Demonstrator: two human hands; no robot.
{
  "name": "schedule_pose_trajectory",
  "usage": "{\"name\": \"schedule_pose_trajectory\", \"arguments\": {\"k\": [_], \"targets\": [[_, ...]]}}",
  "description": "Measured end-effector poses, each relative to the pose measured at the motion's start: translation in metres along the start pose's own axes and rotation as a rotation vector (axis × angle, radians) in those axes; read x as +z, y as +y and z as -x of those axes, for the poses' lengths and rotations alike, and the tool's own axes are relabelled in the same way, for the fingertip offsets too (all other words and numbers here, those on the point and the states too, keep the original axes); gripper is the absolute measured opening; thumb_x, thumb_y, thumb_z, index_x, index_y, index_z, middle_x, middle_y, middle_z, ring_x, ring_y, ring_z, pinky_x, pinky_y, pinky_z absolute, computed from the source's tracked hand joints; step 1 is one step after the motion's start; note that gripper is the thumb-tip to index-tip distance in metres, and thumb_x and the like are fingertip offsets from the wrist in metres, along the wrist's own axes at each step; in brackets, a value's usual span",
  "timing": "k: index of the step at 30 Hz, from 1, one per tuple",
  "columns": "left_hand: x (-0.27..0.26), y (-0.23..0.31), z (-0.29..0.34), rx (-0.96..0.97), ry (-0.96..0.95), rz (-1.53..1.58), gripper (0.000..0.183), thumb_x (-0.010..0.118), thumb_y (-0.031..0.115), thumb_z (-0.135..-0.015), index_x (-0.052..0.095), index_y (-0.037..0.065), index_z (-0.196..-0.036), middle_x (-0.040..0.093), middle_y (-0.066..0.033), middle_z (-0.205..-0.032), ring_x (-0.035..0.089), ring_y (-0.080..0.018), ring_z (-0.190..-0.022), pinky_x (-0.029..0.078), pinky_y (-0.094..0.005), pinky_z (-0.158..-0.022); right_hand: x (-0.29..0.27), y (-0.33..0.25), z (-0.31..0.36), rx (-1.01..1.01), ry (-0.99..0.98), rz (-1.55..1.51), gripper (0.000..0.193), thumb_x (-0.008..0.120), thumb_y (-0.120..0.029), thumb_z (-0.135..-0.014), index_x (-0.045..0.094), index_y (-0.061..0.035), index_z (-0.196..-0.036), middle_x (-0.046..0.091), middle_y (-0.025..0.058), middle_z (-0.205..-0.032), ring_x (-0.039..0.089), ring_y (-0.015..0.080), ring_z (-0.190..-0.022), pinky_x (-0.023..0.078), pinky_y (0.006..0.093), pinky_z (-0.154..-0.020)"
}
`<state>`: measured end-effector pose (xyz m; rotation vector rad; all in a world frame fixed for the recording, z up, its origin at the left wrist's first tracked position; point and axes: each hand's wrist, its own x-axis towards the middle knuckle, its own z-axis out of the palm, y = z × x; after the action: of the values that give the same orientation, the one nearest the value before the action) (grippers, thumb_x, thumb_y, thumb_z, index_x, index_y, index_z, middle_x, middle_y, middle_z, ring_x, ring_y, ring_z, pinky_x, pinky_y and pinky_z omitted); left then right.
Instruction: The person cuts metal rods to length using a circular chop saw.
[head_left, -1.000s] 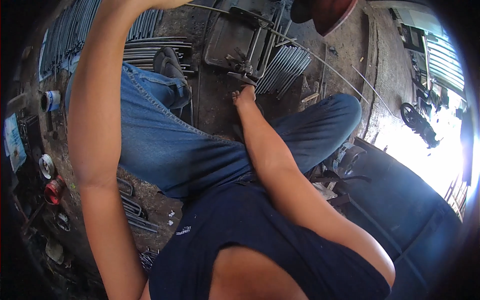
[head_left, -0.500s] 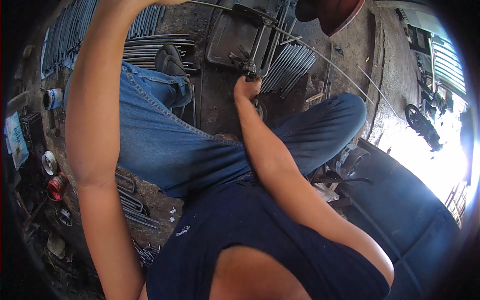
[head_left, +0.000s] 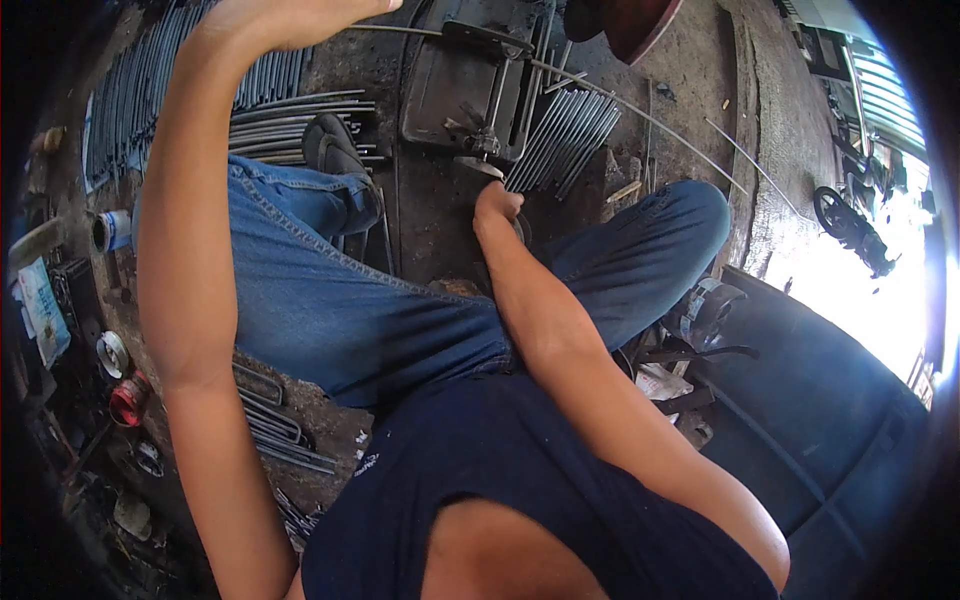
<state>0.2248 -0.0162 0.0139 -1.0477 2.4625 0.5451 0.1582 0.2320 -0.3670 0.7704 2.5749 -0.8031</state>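
My left hand (head_left: 290, 22) is at the upper edge, its thumb stretched out to the right and the other fingers cut off from view. Beneath it passes a long thin metal rod (head_left: 640, 108), lying across a dark metal machine base (head_left: 425, 100) and reaching far to the right. My right hand (head_left: 497, 206) is closed at the near end of the base's clamp screw (head_left: 492, 112), its fingers curled at the edge of a pale round handwheel (head_left: 480, 167). Part of the grip is hidden by the hand itself.
Cut metal rods (head_left: 572, 140) lie right of the base; more bars (head_left: 290, 120) are stacked at left by my sandalled foot (head_left: 335, 150). Bent rods (head_left: 270, 420) and a red can (head_left: 128, 398) lie lower left. A dark red round object (head_left: 625, 25) hangs at the top.
My right hand has shifted slightly nearer to me on the clamp, and the pale handwheel now shows. My left hand sits a little lower in view. The view itself has shifted slightly.
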Motion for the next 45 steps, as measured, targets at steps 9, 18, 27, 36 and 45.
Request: {"name": "schedule_pose_trajectory", "arguments": {"k": [9, 18, 27, 36, 45], "targets": [[0.039, -0.031, -0.032, 0.170, 0.277, -0.019, 0.075, 0.053, 0.059, -0.089, 0.047, 0.000, -0.135, 0.051, -0.0244, -0.132, 0.051, -0.0348, -0.123, 0.039, -0.0412, -0.103, 0.002, 0.007, 0.078, -0.895, -0.608, -0.043, 0.021, 0.059, -0.020, -0.076, 0.070, -0.0014, -0.080, 0.067, 0.0171, -0.072, 0.069, 0.0287, -0.068, 0.053, 0.0362, -0.067], [0.026, -0.085, -0.028, 0.100, 0.315, 0.107, 0.077, 0.054, 0.060, -0.087, 0.047, 0.000, -0.135, 0.050, -0.0240, -0.134, 0.048, -0.0358, -0.126, 0.039, -0.0405, -0.104, 0.083, -0.021, 0.057, -0.456, -0.720, -0.012, 0.021, 0.061, -0.020, -0.081, 0.071, -0.0016, -0.083, 0.067, 0.0102, -0.064, 0.065, 0.0167, -0.056, 0.052, 0.0334, -0.055], [0.018, -0.089, -0.010, 0.046, 0.236, 0.217, 0.070, 0.061, 0.046, -0.088, 0.046, -0.004, -0.133, 0.059, -0.0252, -0.120, 0.062, -0.0284, -0.102, 0.048, -0.0354, -0.088, 0.255, -0.222, 0.054, 0.353, -0.825, -0.988, 0.025, 0.065, -0.016, -0.082, 0.060, -0.0006, -0.101, 0.063, 0.0122, -0.081, 0.059, 0.0238, -0.058, 0.047, 0.0382, -0.054], [0.011, -0.080, -0.007, -0.008, 0.177, 0.239, 0.069, 0.060, 0.047, -0.089, 0.046, -0.002, -0.134, 0.058, -0.0259, -0.120, 0.063, -0.0289, -0.100, 0.048, -0.0368, -0.088, 0.242, -0.244, 0.047, 0.364, -0.404, -0.774, 0.034, 0.066, -0.021, -0.086, 0.063, 0.0017, -0.110, 0.065, 0.0170, -0.111, 0.065, 0.0298, -0.091, 0.049, 0.0398, -0.082], [0.012, -0.085, -0.014, 0.004, 0.212, 0.272, 0.069, 0.061, 0.047, -0.088, 0.046, -0.004, -0.133, 0.061, -0.0242, -0.116, 0.063, -0.0264, -0.098, 0.047, -0.0353, -0.087, 0.204, -0.216, 0.117, 0.160, -0.385, -0.785, 0.033, 0.067, -0.023, -0.084, 0.068, 0.0075, -0.095, 0.068, 0.0220, -0.099, 0.065, 0.0351, -0.090, 0.049, 0.0430, -0.081]]}}
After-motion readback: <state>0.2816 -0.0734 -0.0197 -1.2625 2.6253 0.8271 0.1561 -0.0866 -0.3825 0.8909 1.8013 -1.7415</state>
